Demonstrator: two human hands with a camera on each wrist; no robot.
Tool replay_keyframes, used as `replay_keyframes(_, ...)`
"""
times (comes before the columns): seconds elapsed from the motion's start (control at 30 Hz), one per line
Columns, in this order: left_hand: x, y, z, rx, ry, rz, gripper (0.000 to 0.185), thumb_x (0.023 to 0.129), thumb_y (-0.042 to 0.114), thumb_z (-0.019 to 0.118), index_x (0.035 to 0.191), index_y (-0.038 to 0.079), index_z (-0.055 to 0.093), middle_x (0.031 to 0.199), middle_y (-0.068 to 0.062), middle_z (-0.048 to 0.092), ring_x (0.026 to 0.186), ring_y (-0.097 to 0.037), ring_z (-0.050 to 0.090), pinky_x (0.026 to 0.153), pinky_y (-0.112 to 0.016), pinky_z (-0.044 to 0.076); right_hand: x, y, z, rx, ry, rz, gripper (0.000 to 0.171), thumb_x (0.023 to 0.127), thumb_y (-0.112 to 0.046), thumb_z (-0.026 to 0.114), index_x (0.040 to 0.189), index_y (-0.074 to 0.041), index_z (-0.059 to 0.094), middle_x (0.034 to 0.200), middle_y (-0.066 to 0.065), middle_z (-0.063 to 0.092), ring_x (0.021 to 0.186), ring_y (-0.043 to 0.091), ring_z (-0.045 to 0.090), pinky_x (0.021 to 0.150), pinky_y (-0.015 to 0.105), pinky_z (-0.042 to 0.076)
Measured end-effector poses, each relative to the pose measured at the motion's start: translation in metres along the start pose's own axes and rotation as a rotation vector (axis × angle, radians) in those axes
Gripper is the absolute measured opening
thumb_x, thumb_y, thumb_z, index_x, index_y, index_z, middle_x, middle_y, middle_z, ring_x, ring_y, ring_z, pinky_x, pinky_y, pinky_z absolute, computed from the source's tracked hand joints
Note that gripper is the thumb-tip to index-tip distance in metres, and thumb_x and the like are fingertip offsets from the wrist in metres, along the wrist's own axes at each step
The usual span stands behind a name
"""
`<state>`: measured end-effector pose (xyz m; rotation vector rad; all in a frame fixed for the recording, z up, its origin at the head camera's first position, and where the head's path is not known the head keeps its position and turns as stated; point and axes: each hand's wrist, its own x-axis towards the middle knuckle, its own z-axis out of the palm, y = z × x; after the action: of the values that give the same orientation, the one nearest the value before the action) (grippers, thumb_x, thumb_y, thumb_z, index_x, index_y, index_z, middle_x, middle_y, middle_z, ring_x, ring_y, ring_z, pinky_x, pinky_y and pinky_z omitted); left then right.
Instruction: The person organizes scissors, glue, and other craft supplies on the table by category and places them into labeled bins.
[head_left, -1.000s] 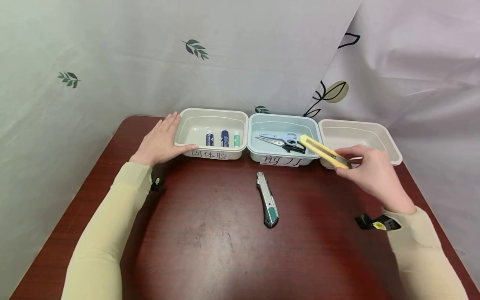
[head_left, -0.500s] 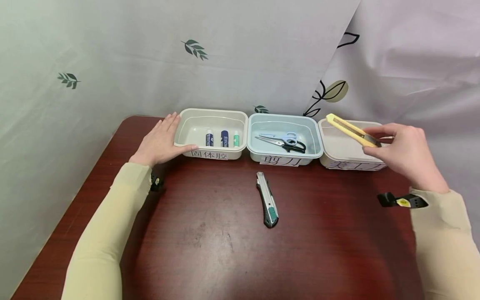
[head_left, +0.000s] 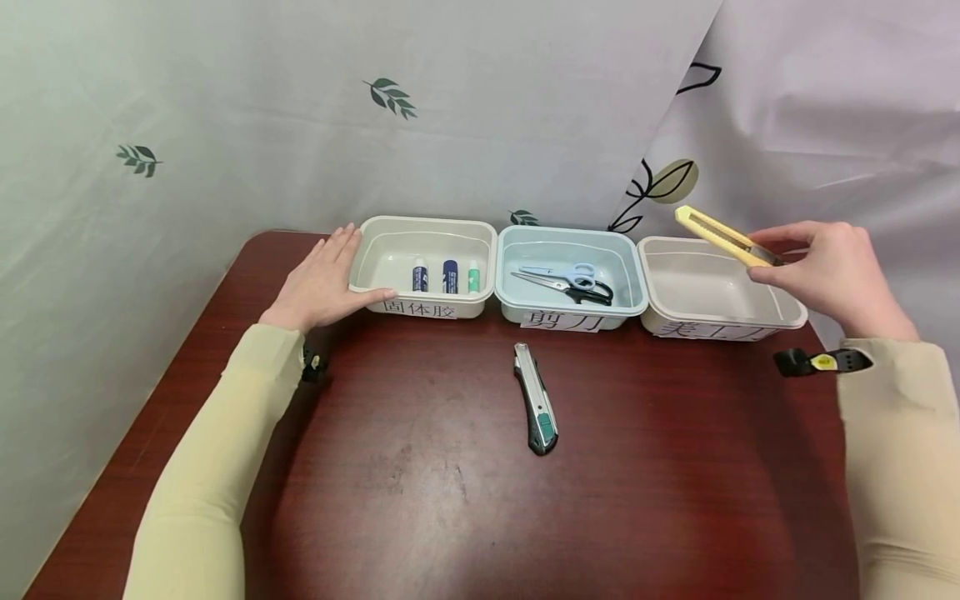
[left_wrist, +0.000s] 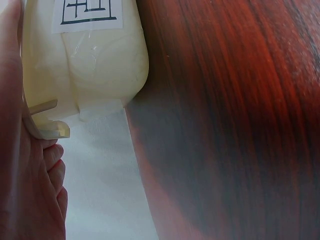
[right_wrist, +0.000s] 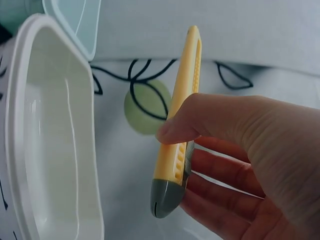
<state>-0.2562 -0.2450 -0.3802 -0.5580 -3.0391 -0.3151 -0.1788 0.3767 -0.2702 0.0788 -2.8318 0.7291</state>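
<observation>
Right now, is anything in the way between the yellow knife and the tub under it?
Nothing visible. The right hand holds the yellow knife above the right-most tub, which shows nothing inside.

Yellow utility knife (head_left: 722, 237) (tilted), airborne

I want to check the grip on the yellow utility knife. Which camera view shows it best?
The right wrist view: the yellow utility knife fills the frame, pinched between thumb and fingers of the right hand. The head view shows it small, held above the right-hand tray. The left wrist view does not show it.
</observation>
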Motion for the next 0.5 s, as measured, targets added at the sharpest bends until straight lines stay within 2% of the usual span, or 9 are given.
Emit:
replay_keyframes(0.07,0.0,0.0,0.0,0.003,0.001,0.0,0.119,0.087,0.08,0.052,0.162,-0.002,0.01,0.167,-0.021,0.01,0.154,-0.035,0.008,0.125,-0.046,0.005,0.003,0.004,-0.001,0.001,-0.015,0.006,0.045,0.079,-0.014,0.086,0.121,-0.001,0.074,0.085,-0.003,0.076,0.063,-0.018,0.059,0.06,0.007,0.043)
replay_keyframes(0.13,0.0,0.0,-0.001,0.004,0.0,0.002,0.119,0.087,0.08,0.052,0.162,-0.002,0.009,0.167,-0.021,0.01,0.154,-0.035,0.008,0.125,-0.046,0.004,0.006,0.009,-0.002,-0.011,-0.033,0.007,0.046,0.08,-0.016,0.086,0.121,-0.001,0.074,0.085,-0.003,0.076,0.063,-0.017,0.059,0.061,0.009,0.042)
replay_keyframes(0.3,0.0,0.001,-0.002,0.008,-0.001,0.004,0.119,0.087,0.08,0.053,0.161,-0.003,0.01,0.167,-0.022,0.01,0.154,-0.036,0.008,0.125,-0.046,0.004,0.013,0.021,-0.001,-0.06,-0.083,0.011,0.048,0.08,-0.021,0.087,0.122,-0.001,0.073,0.094,0.013,0.076,0.065,-0.017,0.057,0.062,0.015,0.041)
replay_keyframes(0.5,0.0,0.001,-0.002,0.011,-0.003,0.004,0.119,0.087,0.079,0.053,0.161,-0.004,0.01,0.167,-0.023,0.01,0.153,-0.037,0.009,0.125,-0.046,0.004,0.02,0.036,0.007,-0.091,-0.126,0.026,0.048,0.079,-0.019,0.087,0.122,-0.002,0.074,0.091,0.01,0.076,0.067,-0.011,0.056,0.059,0.018,0.041)
